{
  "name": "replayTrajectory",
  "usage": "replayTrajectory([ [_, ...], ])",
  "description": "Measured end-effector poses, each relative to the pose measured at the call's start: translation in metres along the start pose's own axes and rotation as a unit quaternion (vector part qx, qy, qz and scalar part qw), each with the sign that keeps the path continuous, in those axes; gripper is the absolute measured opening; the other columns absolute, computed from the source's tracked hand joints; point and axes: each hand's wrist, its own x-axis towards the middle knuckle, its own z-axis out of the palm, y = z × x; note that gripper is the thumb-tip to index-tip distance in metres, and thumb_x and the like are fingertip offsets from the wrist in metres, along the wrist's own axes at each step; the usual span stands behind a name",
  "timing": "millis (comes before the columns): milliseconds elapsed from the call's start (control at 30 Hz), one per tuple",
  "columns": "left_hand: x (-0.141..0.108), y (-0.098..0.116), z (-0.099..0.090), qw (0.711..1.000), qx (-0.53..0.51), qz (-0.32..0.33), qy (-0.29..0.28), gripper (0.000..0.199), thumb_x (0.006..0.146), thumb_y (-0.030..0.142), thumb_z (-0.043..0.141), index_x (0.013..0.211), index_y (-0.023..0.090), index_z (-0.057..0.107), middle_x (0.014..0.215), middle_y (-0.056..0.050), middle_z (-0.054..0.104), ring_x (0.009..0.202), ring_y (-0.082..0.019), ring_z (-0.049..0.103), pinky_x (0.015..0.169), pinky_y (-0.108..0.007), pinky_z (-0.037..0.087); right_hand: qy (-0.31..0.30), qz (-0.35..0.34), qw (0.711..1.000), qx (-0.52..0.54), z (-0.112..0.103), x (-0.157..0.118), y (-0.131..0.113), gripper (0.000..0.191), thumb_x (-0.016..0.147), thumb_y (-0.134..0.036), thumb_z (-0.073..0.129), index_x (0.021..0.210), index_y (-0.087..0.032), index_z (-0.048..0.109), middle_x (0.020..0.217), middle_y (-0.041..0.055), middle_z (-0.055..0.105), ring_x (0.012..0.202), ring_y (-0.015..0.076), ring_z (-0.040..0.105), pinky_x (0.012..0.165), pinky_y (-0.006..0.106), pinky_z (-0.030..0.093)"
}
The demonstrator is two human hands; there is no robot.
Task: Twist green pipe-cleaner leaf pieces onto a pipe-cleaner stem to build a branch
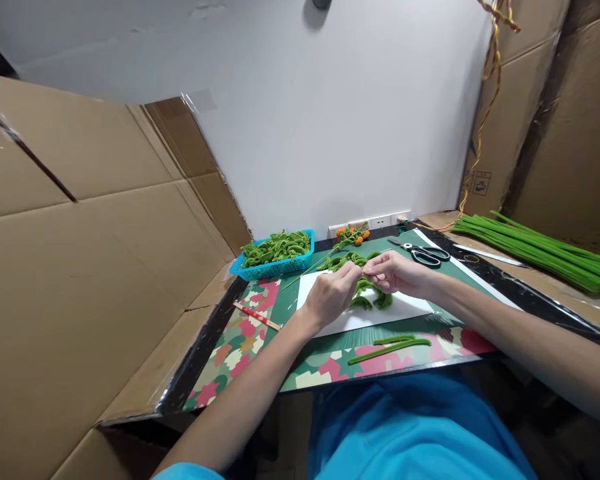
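Bright blue cloth [410,433] worn by the person fills the bottom edge, nearest the camera. Farther in, curled, fuzzy green stem pieces [361,303] lie on a flat white sheet [407,308], partly hidden by the hands. Left hand [333,295] and right hand [394,273] meet above them, fingers drawn into narrow pinches; what lies between the fingertips is too small to tell. Two straight, fuzzy green strips [389,351] rest nearer the table edge, while a red-and-tan stick [256,315] lies to the left. Behind the hands stand a blue plastic basket [275,269] filled with green curls and, beside it, an orange-tipped green sprig [353,235]. Black-handled scissors [414,249] lie just beyond the right wrist; farther right is a bundle of long green stems [535,253]. Tall brown cardboard panels [90,267] close off both sides.
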Motion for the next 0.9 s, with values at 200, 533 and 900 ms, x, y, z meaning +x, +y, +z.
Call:
replayTrajectory([
  [200,0.003,0.006,0.001,0.993,-0.087,-0.066,0.047,0.023,0.108,0.033,0.048,0.101,0.019,0.065,0.092,-0.004,0.068,0.070,-0.012,0.062,0.061,-0.023,0.044,0.011,-0.049,0.999,-0.021,0.000,-0.002,-0.004,0.035,0.075,-0.042,0.087,0.077,-0.015,0.065,0.062,-0.0052,0.046,0.051,0.0072,0.040,0.047,0.022,0.027],
  [533,0.009,0.010,0.010,0.804,-0.499,-0.322,0.015,0.045,0.087,0.061,0.073,0.090,0.017,0.061,0.067,0.004,0.055,0.044,-0.009,0.053,0.035,-0.020,0.034,0.125,-0.448,0.737,-0.490,-0.007,-0.006,0.011,0.025,0.107,-0.029,0.052,0.099,-0.020,0.074,0.089,0.0079,0.069,0.069,0.0155,0.057,0.063,0.028,0.044],
  [900,0.006,0.008,0.001,0.914,-0.324,-0.245,0.001,0.029,0.094,0.048,0.069,0.094,0.019,0.062,0.067,0.001,0.063,0.051,-0.011,0.059,0.047,-0.022,0.041,0.086,-0.384,0.783,-0.482,-0.010,0.001,0.004,0.016,0.099,-0.023,0.063,0.089,-0.018,0.073,0.078,0.0030,0.066,0.064,0.0134,0.057,0.061,0.026,0.043],
])
